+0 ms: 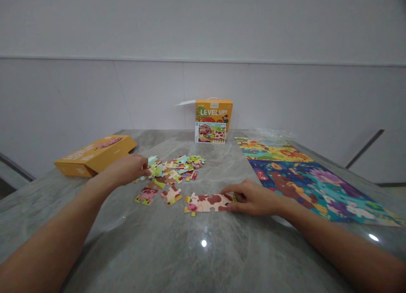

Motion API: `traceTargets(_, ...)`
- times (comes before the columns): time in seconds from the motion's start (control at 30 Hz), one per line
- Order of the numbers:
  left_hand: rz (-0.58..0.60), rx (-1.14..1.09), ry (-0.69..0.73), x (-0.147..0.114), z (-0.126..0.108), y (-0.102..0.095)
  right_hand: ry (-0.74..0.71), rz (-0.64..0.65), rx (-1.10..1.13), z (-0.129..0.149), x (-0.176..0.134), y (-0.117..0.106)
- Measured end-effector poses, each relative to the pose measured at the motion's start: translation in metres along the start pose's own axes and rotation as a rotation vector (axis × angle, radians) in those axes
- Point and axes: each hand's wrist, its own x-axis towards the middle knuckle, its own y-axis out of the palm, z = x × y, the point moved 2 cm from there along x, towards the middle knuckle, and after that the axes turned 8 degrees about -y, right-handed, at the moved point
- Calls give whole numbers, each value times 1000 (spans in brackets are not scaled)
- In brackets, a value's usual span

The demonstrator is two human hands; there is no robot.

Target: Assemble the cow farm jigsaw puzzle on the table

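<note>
Head view shows us, at the far left of the grey table point(177, 250), a yellow box point(91, 157) lying flat; we cannot see whether anything is inside. Our left hand point(130, 169) is just to the right of it, fingers bent together and fingertips at the left edge of the piece pile point(176, 168); we cannot tell whether they have hold of a piece. That pile is heaped and overlapping, and this hand is the nearer one to it. On our side of the heap lie a pig piece point(146, 196) and, to its right, a brown-patched piece point(171, 195), which sits just beside the left end of the cow strip point(204, 203) without joining it. The strip lies flat, its long axis running left to right across us, the cow's head at the left end, and it stretches leftward from our right hand. Behind it, well apart, the upright LEVEL UP box point(206, 109) stands with a flap out to the left, its inside hidden from us, and a farm picture box point(210, 133) stands before it. Our right hand point(253, 197) is partly closed, thumb and forefinger a little apart, holding the strip's right end between them. Farther right lie a yellow animal picture point(279, 150) and a blue animal picture point(304, 187).
</note>
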Motion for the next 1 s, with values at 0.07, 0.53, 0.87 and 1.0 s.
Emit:
traceTargets(0.07,126,-52,48,-6,-3,-1,10,-16,18,0,1,0)
traceTargets(0.53,224,-102,303,-20,-59,15,33,-81,27,-4,1,4)
traceTargets(0.87,99,-87,365,-19,-61,18,35,-309,3,-8,1,4)
traceTargets(1.0,169,-83,338,-27,-73,9,68,-342,-7,-10,1,3)
